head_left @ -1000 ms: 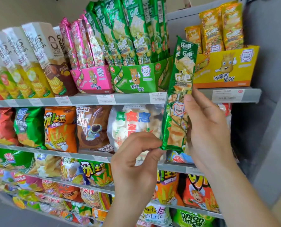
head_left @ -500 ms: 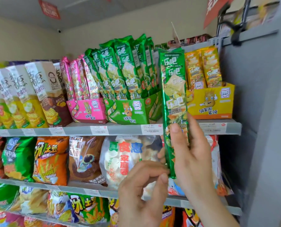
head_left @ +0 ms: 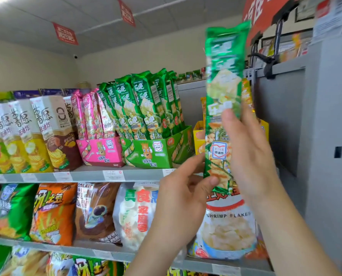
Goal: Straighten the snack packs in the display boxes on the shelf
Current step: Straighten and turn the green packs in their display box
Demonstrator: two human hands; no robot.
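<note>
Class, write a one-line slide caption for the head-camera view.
A green snack pack held upright by the left hand and right hand, near the green display box.

place: shop | evidence: snack shelves (head_left: 114, 175), price tags (head_left: 113, 174), hanging promo signs (head_left: 65, 33)

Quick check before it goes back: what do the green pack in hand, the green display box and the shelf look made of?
The green snack pack looks like thin glossy plastic or foil film, going by its sheen and crimped top edge. The green display box looks like printed cardboard, with flat folded panels and a duller surface. The shelf is probably grey painted metal, smooth and even, though that is uncertain.
</note>
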